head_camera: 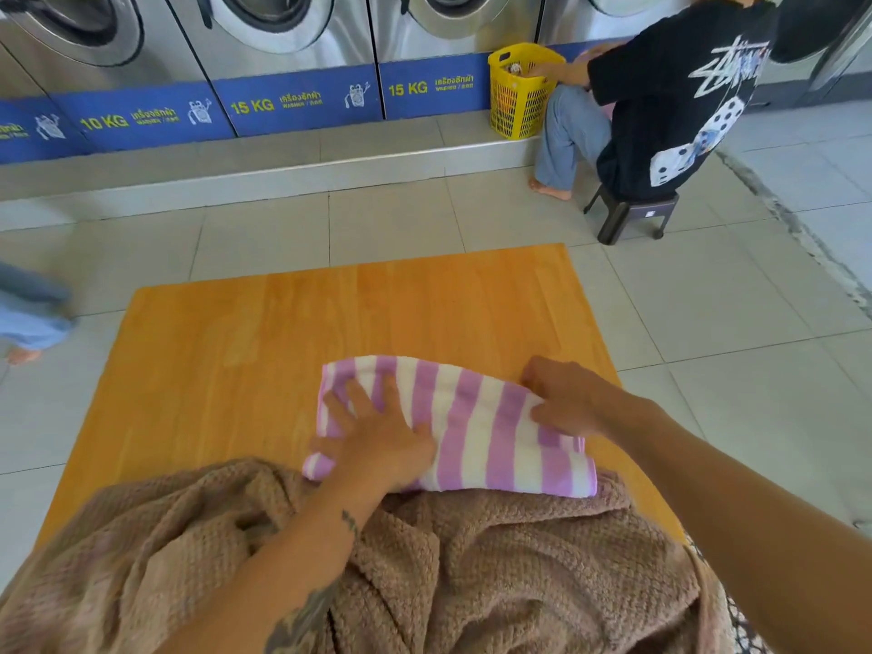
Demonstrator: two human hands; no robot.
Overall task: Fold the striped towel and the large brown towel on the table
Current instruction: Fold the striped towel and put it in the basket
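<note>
Brown towel bunched nearest; striped towel folded, long axis left-right.

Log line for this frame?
left hand flat on folded purple-and-white striped towel | right hand on its far-right corner, grip unclear | brown waffle-knit towel crumpled | both on orange wooden table

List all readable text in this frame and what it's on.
"10 KG": second blue panel from left.
"15 KG": third blue panel.
"15 KG": fourth blue panel.
Thai script and small print beside each: too blurred.
Black T-shirt scrawl, stool sticker: unreadable.
Striped towel, brown towel: no text.
</note>
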